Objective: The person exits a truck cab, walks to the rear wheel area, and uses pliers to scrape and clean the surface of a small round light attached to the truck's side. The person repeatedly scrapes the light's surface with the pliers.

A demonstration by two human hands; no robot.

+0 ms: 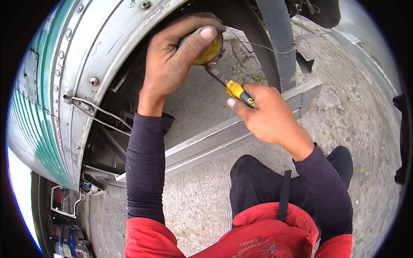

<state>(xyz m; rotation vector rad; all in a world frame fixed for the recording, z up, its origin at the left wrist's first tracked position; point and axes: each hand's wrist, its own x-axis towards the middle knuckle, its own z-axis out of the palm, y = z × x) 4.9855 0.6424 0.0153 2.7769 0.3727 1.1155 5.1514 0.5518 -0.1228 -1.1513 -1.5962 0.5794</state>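
Observation:
My left hand (170, 64) is wrapped round a round yellow object with a darker rim (211, 54), its thumb lying over the front. The palm and fingers cover much of that object, so its exact kind does not show. In my right hand (275, 116) is a pair of pliers (234, 89) with yellow and black handles. The metal jaws point up and left, and their tip meets the lower edge of the yellow object. Both hands are inside the curved opening of a riveted metal vehicle body (101, 51).
A long grey metal beam (206, 141) crosses below my hands. A dark upright bracket (278, 43) and a thin loose wire (269, 48) are at the upper right. Bent pale rods (101, 111) stick out near my left forearm. Rough concrete ground (198, 189) lies beneath.

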